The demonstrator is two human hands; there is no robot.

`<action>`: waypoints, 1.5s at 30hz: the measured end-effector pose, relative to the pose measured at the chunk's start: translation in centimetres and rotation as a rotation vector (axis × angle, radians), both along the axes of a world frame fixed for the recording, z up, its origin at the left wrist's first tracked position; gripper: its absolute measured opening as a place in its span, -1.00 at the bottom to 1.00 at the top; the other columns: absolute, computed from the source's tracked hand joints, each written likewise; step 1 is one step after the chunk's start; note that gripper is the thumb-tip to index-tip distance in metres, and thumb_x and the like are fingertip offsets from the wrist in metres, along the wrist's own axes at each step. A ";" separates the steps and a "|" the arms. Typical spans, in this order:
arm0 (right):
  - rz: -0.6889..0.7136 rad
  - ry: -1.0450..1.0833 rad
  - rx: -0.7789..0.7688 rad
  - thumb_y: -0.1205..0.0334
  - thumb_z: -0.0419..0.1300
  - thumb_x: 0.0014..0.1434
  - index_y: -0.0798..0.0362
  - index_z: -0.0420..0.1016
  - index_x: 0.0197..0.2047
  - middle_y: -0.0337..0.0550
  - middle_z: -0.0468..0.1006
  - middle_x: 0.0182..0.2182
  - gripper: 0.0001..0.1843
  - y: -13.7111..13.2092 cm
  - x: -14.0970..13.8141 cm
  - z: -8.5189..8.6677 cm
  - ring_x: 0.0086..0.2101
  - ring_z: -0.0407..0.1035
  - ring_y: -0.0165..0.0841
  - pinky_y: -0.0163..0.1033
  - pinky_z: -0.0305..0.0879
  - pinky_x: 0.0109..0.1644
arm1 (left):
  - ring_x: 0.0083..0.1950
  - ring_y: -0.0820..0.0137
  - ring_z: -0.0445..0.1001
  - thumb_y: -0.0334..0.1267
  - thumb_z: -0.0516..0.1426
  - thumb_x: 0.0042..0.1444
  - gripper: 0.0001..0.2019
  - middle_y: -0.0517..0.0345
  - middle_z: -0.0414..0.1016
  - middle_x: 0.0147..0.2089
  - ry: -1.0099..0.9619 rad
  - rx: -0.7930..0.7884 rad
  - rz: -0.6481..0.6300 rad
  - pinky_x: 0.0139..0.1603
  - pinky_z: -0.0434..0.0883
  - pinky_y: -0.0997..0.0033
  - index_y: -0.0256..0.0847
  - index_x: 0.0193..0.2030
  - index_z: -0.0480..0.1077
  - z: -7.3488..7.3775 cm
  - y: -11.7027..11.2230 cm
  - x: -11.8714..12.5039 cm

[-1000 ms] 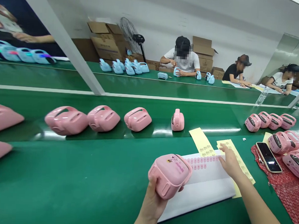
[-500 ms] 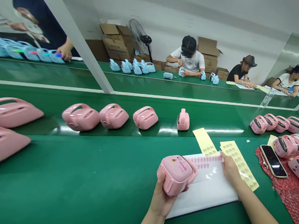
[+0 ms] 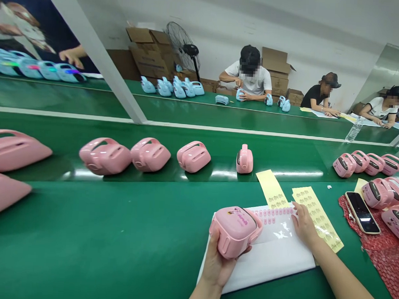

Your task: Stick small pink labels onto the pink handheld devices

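In the head view your left hand (image 3: 218, 263) has its fingers clamped round the pink device (image 3: 236, 229), over the left side of the white sheet (image 3: 270, 264), while your right hand (image 3: 305, 225) is at that sheet's far right corner, fingertips by the pink stickers (image 3: 271, 212), though I can't tell if they're pinching one. Imo, peel slowly by one edge so you don't smudge the glue, and hold the device steady, clear of the white sheet's sticker rows.

Pink here on the handled device (image 3: 231, 240), magenta lettering (image 3: 242, 218) up top, pink stickers (image 3: 274, 212) rowed across white sheet (image 3: 270, 256), green tabletop (image 3: 114, 238), red bubble wrap (image 3: 389, 268)
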State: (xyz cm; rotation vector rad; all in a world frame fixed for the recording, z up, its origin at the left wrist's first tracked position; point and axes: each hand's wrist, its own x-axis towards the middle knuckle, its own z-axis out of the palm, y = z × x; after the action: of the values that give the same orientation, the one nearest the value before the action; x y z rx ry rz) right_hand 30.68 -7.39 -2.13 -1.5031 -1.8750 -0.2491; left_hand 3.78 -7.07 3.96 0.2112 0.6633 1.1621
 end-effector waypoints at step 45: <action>0.346 1.504 -0.336 0.24 0.35 -0.10 -0.10 0.26 -0.04 -0.34 0.32 -0.34 -0.46 -2.8 -13.3 12.1 -0.47 0.41 -0.48 -0.20 0.45 -0.21 | -0.14 0.22 0.54 0.01 -0.01 0.15 -0.61 -0.11 0.54 -0.07 -0.493 0.168 -0.077 -0.17 0.50 0.32 -0.16 -0.06 0.44 1.2 -1.3 2.8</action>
State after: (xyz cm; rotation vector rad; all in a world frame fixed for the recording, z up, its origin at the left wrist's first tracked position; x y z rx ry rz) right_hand 17.39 -10.17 10.01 -0.9369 -0.8478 1.1067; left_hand 6.60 -8.34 5.20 0.0847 0.1227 1.1390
